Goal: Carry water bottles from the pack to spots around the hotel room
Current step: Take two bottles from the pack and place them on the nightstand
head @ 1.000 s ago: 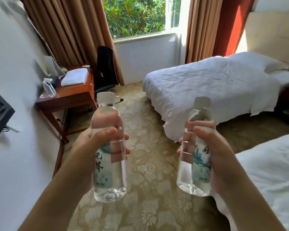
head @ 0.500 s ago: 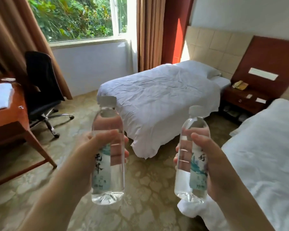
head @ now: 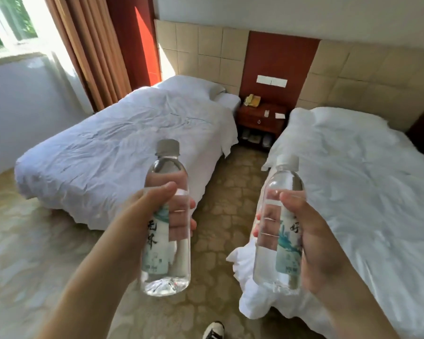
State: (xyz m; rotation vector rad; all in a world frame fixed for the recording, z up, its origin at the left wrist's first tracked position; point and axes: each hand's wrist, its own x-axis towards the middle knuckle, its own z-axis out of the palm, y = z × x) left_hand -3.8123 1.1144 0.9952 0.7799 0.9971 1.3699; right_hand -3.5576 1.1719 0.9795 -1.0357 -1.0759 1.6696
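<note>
Your left hand (head: 142, 216) was wrapped around one upright water bottle (head: 165, 216), and your right hand (head: 313, 241) gripped a second bottle (head: 278, 231). Both hung over the carpet (head: 218, 192) between two white beds (head: 123, 148), with the nightstand (head: 261, 118) beyond.

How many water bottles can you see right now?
2. One water bottle is upright in the left hand, in front of the bed by the window. The other bottle is in the right hand, beside the nearer bed. Others may be out of view.
</note>
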